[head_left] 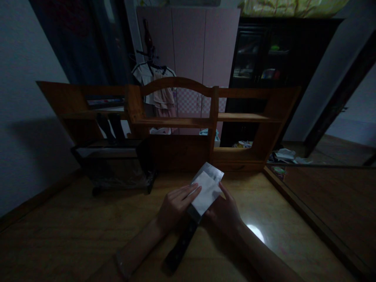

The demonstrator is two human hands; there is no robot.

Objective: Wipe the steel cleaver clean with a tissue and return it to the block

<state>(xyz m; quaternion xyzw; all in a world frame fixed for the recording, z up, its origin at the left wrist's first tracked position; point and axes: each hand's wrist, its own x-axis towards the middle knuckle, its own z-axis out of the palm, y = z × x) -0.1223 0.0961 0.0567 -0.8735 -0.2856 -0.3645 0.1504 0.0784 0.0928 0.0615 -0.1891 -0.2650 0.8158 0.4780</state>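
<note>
Well, from where I stood, a cleaver (194,214) lay aslant in the person's grasp above the wooden table (129,231), its black handle (181,244) pointing back toward the body and its blade tipped toward the shelf unit (176,122). A white sheet (207,192), paper or cloth, I couldn't tell which, covered most of the blade's upward face and left the far end bare. The left hand (174,203) had its fingers close together, clamped on the sheet against the flat; the right hand (225,211) gripped the blade from its other side, one digit along the border and the rest hidden beneath. Neither hand was on the handle, so steadiness depended, I judged, on that right-hand grip. Doing it well seemed to call for even, gentle pressure on the flat, the sheet kept smooth, and every fingertip clear of the sharp side, which the dim light didn't let me pick out. Any stroke was best run away from that edge, never across it. The black knife rack (113,168) stood safely apart, to the person's left.
</note>
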